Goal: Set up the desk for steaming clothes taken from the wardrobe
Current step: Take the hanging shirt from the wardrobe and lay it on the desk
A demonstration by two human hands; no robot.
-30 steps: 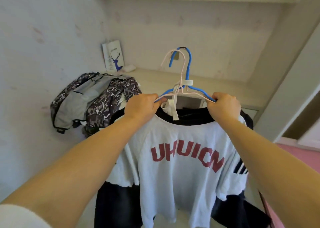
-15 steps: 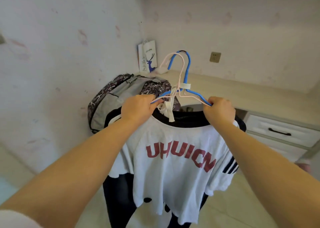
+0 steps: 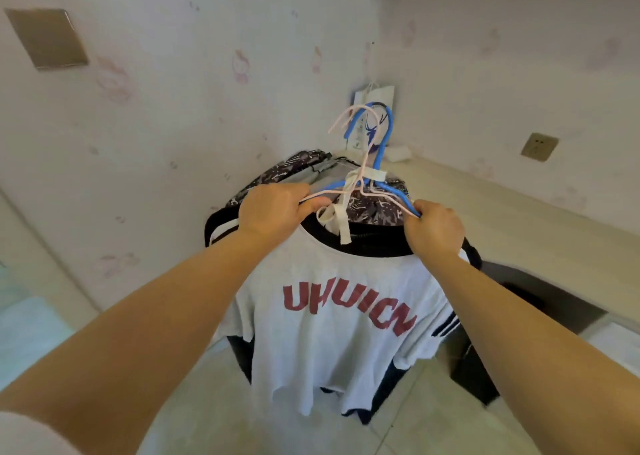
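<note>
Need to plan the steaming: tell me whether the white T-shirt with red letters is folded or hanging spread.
Hanging spread: the white T-shirt with red letters drapes full-length from the hangers, red lettering flat and readable.

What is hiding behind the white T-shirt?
A dark garment hangs behind the white T-shirt; its black collar and hem peek out. The rest is covered, so what kind of garment it is cannot be told.

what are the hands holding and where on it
Both hold the hangers carrying the white t-shirt: the left hand grips the left shoulder arms, the right hand the right ends.
</note>
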